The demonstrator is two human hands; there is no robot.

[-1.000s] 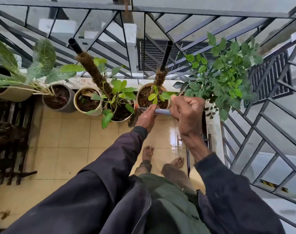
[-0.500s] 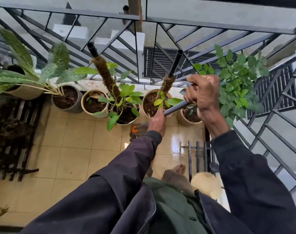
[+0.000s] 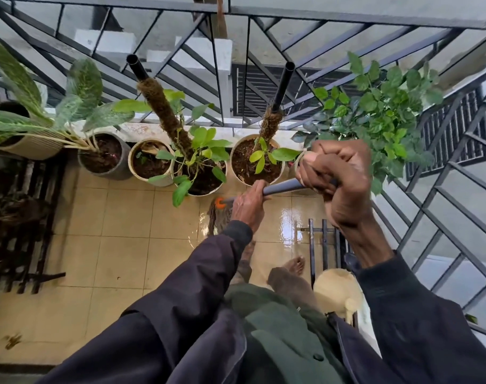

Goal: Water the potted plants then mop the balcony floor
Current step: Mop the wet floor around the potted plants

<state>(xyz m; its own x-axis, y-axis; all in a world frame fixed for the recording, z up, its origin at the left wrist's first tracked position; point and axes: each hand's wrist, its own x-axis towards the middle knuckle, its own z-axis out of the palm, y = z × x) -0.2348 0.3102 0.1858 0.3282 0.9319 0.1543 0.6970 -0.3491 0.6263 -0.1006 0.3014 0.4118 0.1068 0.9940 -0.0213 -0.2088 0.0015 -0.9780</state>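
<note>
As left hand and right hand grip the mop handle with curled fingers, a wide stroke could topple the nearest pot.

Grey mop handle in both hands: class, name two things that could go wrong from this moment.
1. The bare foot stands on glossy wet beige tiles, so a slip is possible.
2. The stringy mop head with its orange collar lies close to the round cream pot with the leaning pole; a push forward might knock it.
</note>
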